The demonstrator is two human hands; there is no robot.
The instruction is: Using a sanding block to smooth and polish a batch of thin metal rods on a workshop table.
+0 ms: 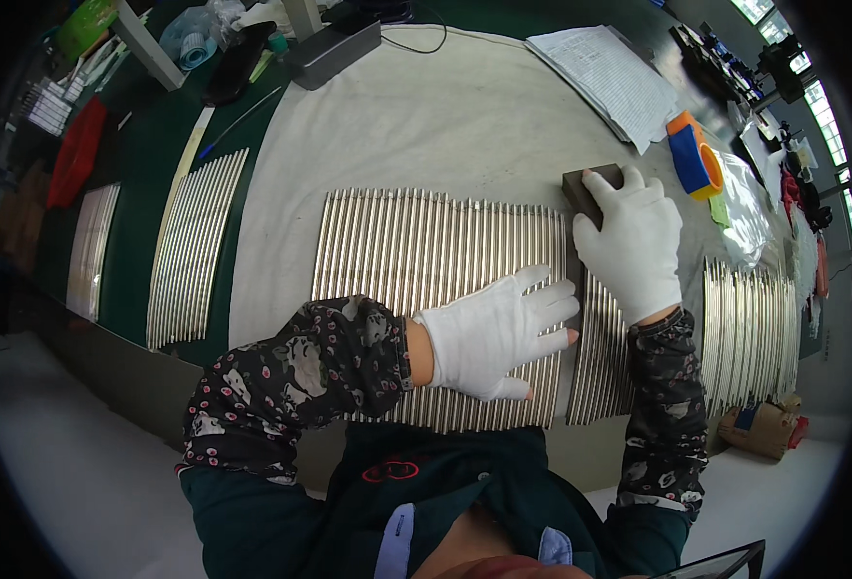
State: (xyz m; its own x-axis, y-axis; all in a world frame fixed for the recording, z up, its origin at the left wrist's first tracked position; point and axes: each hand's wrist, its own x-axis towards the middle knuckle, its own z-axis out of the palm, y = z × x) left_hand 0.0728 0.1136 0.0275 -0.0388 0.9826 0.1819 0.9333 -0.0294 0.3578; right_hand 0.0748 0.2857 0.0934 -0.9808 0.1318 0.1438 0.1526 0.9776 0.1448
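Note:
A wide row of shiny metal rods (387, 232) lies side by side on the pale cloth. My left hand (493, 333), in a white glove with bare fingertips, rests flat across these rods with its fingers spread. To its right, a narrower group of metal rods (595, 357) lies partly under my right forearm. My right hand (630, 241), gloved the same way, grips a dark rectangular block (576, 193) at the far right corner of the wide row. Thumb and fingers sit around the block, and the hand hides part of it.
More metal rods lie at the right (749, 338) and on the green surface at left (197, 246). Printed sheets (604, 82), an orange and blue tape roll (696, 159), a clear plastic bag (744, 212), a grey box (334, 50) and a red tray (78, 152) surround the cloth (416, 116).

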